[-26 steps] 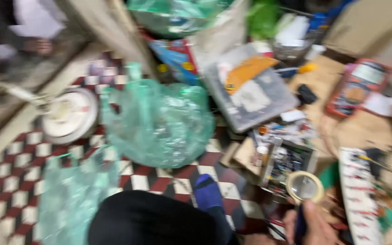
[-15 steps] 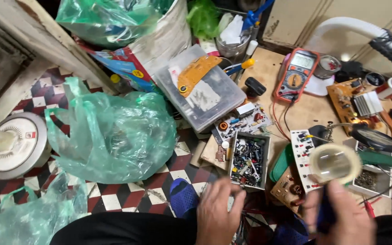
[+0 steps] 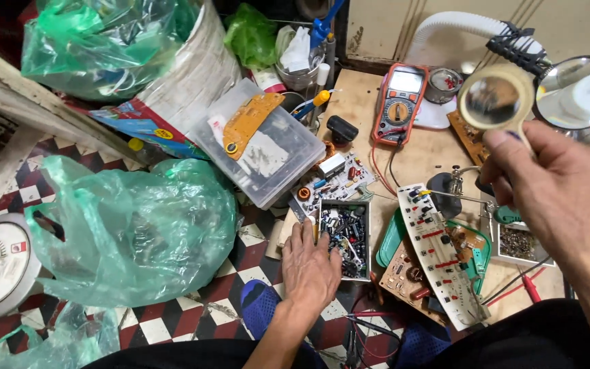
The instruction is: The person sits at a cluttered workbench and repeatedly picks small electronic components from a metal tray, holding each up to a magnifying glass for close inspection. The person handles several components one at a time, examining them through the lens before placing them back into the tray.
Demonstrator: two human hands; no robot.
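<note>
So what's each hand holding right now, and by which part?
The right hand holds a roll of tape by its lower rim. The left hand holds nothing; its fingers rest on the small parts tray.

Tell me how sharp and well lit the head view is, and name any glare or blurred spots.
Head view: mostly sharp and evenly lit, with the small parts in the parts tray by the left hand crisp; the right hand is close to the lens and slightly soft; the hand-held magnifier shows only a blurred patch; the mounted lens behind it reflects pale light; the green plastic bag carries soft sheen.
</note>
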